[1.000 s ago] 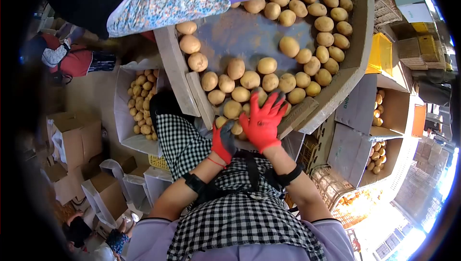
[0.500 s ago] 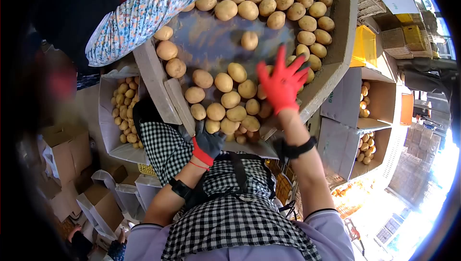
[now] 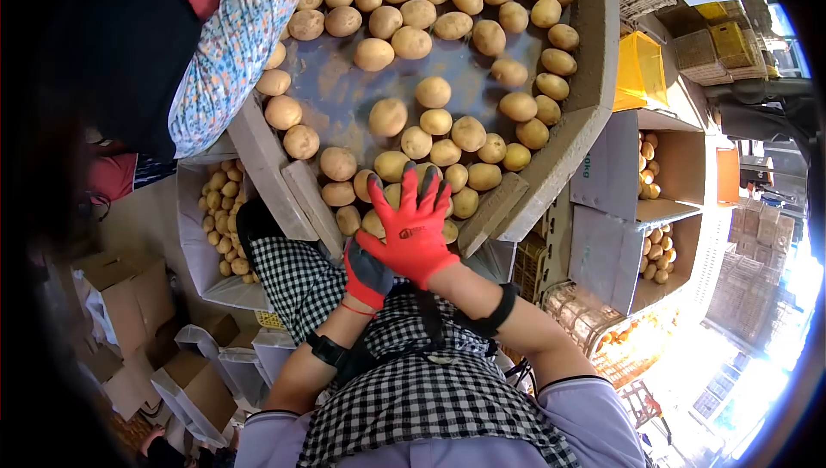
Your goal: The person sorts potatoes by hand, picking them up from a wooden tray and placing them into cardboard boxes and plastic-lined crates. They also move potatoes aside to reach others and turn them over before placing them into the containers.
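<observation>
My right hand (image 3: 415,231), in a red glove with dark fingertips, lies with spread fingers over potatoes at the narrow front end of the sorting table. Its fingertips reach a potato (image 3: 391,166) in the front cluster. Just below and to the left is my left hand (image 3: 370,274), in a grey and red glove; its fingers are mostly hidden behind my right hand. Many potatoes (image 3: 387,117) lie on the metal table surface (image 3: 331,111), crowded at the front, along the right side and at the back.
Raised boards (image 3: 564,132) edge the table. A box of potatoes (image 3: 225,218) stands at the left, with more potato boxes (image 3: 658,253) at the right. Another person's floral sleeve (image 3: 245,46) is at upper left. A yellow crate (image 3: 639,72) and empty cartons (image 3: 129,296) stand around.
My right hand has swept left and toward my body, from the table's right side to the front opening. Potatoes have shifted toward the front. The other person's arm has drawn back leftward.
</observation>
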Tool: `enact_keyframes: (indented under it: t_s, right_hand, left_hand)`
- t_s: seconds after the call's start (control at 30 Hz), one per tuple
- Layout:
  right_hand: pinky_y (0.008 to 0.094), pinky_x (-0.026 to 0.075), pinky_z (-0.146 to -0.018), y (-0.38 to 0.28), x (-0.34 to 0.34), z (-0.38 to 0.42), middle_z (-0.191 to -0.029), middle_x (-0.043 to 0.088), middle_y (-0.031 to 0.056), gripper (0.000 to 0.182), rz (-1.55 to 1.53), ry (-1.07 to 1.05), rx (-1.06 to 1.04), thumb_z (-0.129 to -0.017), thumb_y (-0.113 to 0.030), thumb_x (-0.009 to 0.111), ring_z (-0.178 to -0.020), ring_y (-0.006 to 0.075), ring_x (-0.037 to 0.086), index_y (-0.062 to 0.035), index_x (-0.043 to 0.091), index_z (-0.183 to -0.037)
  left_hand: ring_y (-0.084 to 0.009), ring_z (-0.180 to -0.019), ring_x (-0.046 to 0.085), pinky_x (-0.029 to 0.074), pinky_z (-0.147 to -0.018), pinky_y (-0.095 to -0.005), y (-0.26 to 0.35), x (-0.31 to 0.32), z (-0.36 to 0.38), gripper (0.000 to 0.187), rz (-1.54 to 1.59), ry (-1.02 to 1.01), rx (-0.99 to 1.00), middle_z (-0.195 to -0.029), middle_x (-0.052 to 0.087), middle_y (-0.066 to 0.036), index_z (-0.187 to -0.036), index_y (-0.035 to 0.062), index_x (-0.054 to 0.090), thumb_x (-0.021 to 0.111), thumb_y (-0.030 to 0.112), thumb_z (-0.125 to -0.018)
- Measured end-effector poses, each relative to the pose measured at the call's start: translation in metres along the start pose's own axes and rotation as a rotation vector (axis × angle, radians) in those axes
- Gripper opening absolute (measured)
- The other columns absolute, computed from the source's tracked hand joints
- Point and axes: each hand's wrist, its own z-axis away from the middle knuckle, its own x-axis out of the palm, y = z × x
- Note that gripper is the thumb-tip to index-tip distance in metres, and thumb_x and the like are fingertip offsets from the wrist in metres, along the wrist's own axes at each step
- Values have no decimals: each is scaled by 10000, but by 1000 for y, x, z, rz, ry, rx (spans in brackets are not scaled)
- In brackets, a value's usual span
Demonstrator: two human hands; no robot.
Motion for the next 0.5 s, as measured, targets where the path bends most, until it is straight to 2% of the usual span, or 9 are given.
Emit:
enact_keyframes:
  t_s: [0.07, 0.13, 0.17, 0.2, 0.23, 0.27, 0.33, 0.37, 0.5]
  right_hand:
    - [730, 395, -997, 17, -40, -17, -1454, 444, 276, 605, -66, -1, -104, -876, -449, 662, -1269, 615, 433, -192, 570, -1417]
    - [599, 522, -867, 54, -78, -91, -1332, 532, 246, 474, -174, 321, -129, -884, -326, 654, -1123, 497, 574, -139, 605, -1316]
    - [506, 555, -817, 71, -99, -126, -1292, 555, 230, 376, -161, 327, -3, -898, -256, 637, -1075, 424, 616, -112, 613, -1245]
    - [507, 553, -842, 92, -103, -157, -1235, 592, 208, 387, 0, 147, 183, -910, -270, 625, -1068, 424, 630, -126, 607, -1269]
    - [503, 551, -859, 112, -96, -179, -1199, 621, 179, 484, -60, 121, 218, -922, -323, 630, -1052, 413, 644, -179, 560, -1379]
    - [503, 551, -859, 111, -100, -187, -1199, 621, 179, 484, -60, 136, 217, -922, -323, 630, -1052, 413, 644, -179, 560, -1379]
    - [487, 538, -917, 98, -98, -201, -1302, 628, 198, 645, -33, -60, 339, -936, -443, 598, -1121, 377, 660, -250, 441, -1531]
    - [481, 538, -916, 91, -87, -201, -1279, 651, 185, 714, 98, -42, 331, -938, -493, 587, -1106, 355, 678, -290, 362, -1585]
    - [495, 549, -849, 101, -60, -225, -1257, 663, 186, 690, 209, 78, 292, -936, -450, 608, -1033, 363, 701, -269, 393, -1566]
  left_hand:
    - [-315, -1401, 488, 418, -1151, -567, 1, 14, 4, 693, -210, 80, 90, -1534, 496, -85, -1549, 149, 402, 538, 559, -1008]
    - [-328, -1404, 480, 403, -1156, -608, 21, 61, 15, 804, 131, 69, -106, -1538, 478, -102, -1559, 154, 385, 606, 627, -947]
    - [-328, -1404, 480, 403, -1156, -608, 20, 63, 14, 804, 127, 67, -113, -1538, 478, -102, -1559, 154, 385, 606, 627, -947]
    - [-363, -1428, 439, 362, -1167, -644, 19, 65, 13, 851, 218, 36, -159, -1567, 439, -117, -1568, 144, 363, 621, 640, -927]
    - [-398, -1452, 399, 321, -1177, -679, 20, 68, 10, 899, 306, 0, -204, -1596, 400, -132, -1578, 135, 340, 636, 653, -907]
    - [-433, -1476, 359, 281, -1187, -715, 22, 71, 4, 947, 394, -41, -247, -1624, 361, -147, -1588, 125, 318, 650, 666, -886]
    - [-467, -1474, 344, 255, -1181, -742, 22, 70, -1, 982, 435, -97, -243, -1637, 332, -162, -1589, 121, 311, 673, 675, -863]
    - [-464, -1474, 347, 261, -1177, -744, 22, 72, -1, 980, 383, -90, -225, -1637, 330, -165, -1588, 125, 312, 670, 678, -863]
    - [-454, -1460, 372, 312, -1147, -750, 29, 90, 6, 895, 266, -39, -194, -1610, 381, -135, -1568, 150, 361, 588, 702, -901]
